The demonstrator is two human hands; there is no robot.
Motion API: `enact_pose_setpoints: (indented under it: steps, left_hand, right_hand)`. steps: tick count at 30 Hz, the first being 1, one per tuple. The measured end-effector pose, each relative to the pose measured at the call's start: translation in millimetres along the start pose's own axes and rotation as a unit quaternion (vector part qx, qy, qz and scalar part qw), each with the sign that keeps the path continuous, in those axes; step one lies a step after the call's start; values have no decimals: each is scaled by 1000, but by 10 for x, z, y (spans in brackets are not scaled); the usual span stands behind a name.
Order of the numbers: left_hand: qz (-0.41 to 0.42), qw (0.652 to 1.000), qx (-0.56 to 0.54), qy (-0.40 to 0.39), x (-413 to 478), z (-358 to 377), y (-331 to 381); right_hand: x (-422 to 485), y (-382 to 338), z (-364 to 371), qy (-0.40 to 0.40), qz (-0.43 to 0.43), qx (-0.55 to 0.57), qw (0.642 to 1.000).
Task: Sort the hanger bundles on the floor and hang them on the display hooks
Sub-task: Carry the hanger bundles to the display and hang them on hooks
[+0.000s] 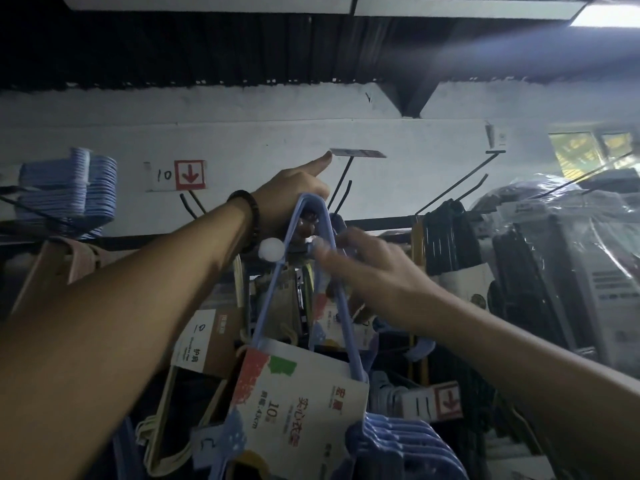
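Note:
A bundle of light-blue hangers (pixel 313 344) with a white paper label (pixel 301 400) hangs upside down in the middle of the view. My left hand (pixel 294 195) grips its top loop, with the index finger stretched up to the small price tag (pixel 358 153) at the end of a black wire display hook (pixel 341 183). My right hand (pixel 367 263) is blurred, its fingers resting against the right side of the bundle's top. A white ball (pixel 272 249) sits on the bundle beside my left wrist.
Another blue hanger bundle (pixel 69 192) hangs on a hook at upper left, next to a "10" sign with a red arrow (pixel 178 175). Black hangers (pixel 446 237) and plastic-wrapped packs (pixel 561 244) fill the right. Beige hangers (pixel 194 382) hang at lower left, with an unoccupied hook (pixel 460 183) on the white wall.

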State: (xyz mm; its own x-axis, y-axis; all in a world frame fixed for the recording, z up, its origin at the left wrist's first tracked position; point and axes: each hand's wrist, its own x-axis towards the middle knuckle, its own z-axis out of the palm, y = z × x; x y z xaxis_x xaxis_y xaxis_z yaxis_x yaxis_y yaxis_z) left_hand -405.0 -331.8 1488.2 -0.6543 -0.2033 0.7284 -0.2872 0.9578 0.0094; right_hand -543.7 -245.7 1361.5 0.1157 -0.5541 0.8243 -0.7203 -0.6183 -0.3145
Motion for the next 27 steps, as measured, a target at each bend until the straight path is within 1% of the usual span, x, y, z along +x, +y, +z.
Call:
enact_pose_setpoints:
  steps: [1, 3, 5, 7, 8, 10, 12, 15, 18, 22, 27]
  left_hand:
    - [1, 1000, 24, 16, -2, 18, -29]
    - [-41, 996, -46, 59, -2, 90, -99]
    - [-103, 987, -103, 68, 23, 109, -113]
    - [-102, 984, -116, 84, 8, 91, -94]
    - [-98, 986, -102, 88, 16, 94, -70]
    - [-72, 993, -31, 92, 43, 76, -44]
    - [-78, 992, 10, 96, 33, 50, -40]
    - [-97, 991, 53, 81, -10, 48, -98]
    - [-107, 986, 112, 68, -37, 38, -111]
    - [-103, 984, 132, 62, -36, 47, -94]
    - [-110, 988, 74, 76, 42, 32, -104]
  right_hand:
    - [-19, -14, 25, -1, -15, -28, 999]
    - [8, 7, 86, 12, -10, -74, 997]
    - [41, 16, 112, 36, 5, -120, 992]
    - [54, 28, 78, 34, 27, -137, 990]
    - [51, 28, 43, 28, 42, -141, 989]
    - [60, 24, -50, 19, 60, -173, 983]
    - [88, 7, -170, 25, 72, -216, 973]
    - [158, 1, -382, 42, 90, -247, 964]
    - [310, 112, -595, 75, 93, -317, 941]
    - [534, 257, -659, 81, 106, -350, 927]
    - [714, 286, -518, 89, 106, -385, 913]
